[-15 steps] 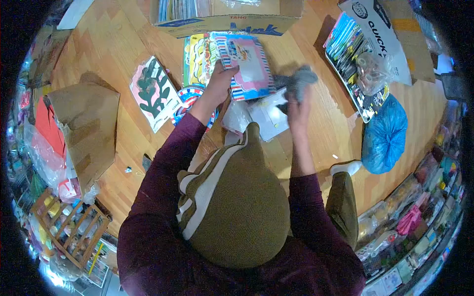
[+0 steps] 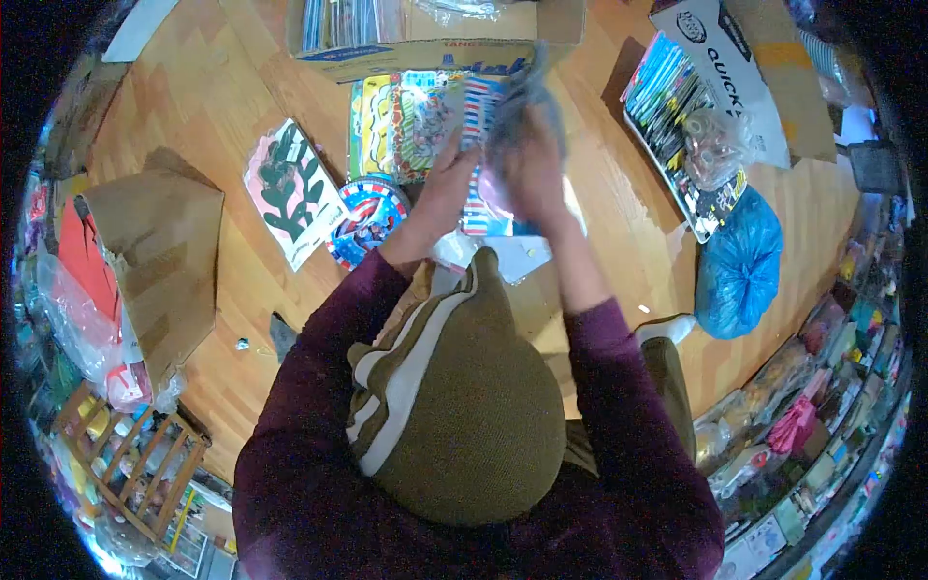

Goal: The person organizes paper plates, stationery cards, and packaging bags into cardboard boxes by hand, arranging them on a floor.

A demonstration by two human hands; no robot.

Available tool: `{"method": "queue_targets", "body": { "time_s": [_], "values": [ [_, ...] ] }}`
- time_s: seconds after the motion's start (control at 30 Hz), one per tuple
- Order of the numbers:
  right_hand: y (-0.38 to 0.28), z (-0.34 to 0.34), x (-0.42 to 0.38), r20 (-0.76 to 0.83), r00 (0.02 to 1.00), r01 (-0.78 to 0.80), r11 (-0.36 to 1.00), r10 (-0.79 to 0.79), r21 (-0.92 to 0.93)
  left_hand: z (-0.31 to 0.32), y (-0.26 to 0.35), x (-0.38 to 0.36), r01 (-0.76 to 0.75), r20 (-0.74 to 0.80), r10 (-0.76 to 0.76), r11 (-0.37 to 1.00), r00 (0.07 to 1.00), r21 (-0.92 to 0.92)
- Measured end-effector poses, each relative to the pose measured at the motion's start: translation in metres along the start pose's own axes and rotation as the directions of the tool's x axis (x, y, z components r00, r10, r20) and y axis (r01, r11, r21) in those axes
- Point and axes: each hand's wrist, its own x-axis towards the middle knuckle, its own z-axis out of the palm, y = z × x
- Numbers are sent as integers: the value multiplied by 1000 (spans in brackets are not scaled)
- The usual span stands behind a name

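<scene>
1 striped pkt [image 2: 475, 205] btwn hands [image 2: 445, 193]

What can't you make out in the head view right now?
All in the head view:
Grey cloth: outline and folds, smeared by blur.
Right hand: finger positions, also blurred.
Striped package: much of its front, behind the right hand and cloth.
Left hand: exact fingertip contact, blurred.
Cardboard box: far side, cut off by the top edge.

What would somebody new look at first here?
Probably the shiny blue plastic bag, on the floor at the right. The blurry grey cloth in the right hand, over the striped packet, might catch their eye too, and so might the cactus-print packet at the left.
</scene>
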Motion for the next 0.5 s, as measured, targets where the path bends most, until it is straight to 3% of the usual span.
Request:
{"method": "queue_targets", "body": {
  "time_s": [0.03, 0.07, 0.13, 0.23, 0.27, 0.3, 0.33, 0.37, 0.4, 0.43, 0.47, 0.5],
  "values": [
    [-18, 3, -5, -31, 988, 152, 988, -151, 33, -4, -17, 17, 18, -171, -24, 999, 985, -39],
    [-29, 10, -28, 106, 984, 150, 986, -141, -76, -3, 11, 11, 24, -80, -37, 987, 996, -161],
    [-49, 4, -47, 212, 967, 158, 986, -144, -51, -8, 21, 6, 30, -78, -58, 945, 995, -324],
    [-26, 2, -35, 290, 957, 90, 965, -16, -245, -6, 7, 4, 47, -55, -65, 958, 996, -283],
    [-3, 10, -29, 60, 998, 47, 985, -37, -169, -3, 11, -1, 47, -49, -63, 959, 997, -279],
    [13, 0, -11, -43, 995, -93, 996, 93, -10, 3, 17, -8, 2, -29, -6, 993, 1000, -122],
    [33, -10, 6, -171, 985, -7, 986, -22, -165, 9, 24, -16, -42, -3, 42, 999, 999, 33],
    [53, -18, 19, -114, 949, -288, 956, 293, 58, 11, 31, -23, -42, 74, 35, 995, 997, 89],
    [44, -39, 31, -31, 832, -524, 803, 554, 284, 10, 31, -20, -55, 75, 48, 995, 996, 85],
    [33, -61, 43, 115, 655, -701, 542, 747, 464, 9, 28, -17, -7, 102, 4, 1000, 995, 29],
    [81, -55, 42, 406, 769, -480, 26, 493, 877, 8, 26, -14, 43, 131, -39, 999, 991, -27],
    [86, -67, 40, 346, 775, -383, -41, 528, 923, 7, 29, -13, 35, 111, -26, 997, 993, -76]
  ]
}}
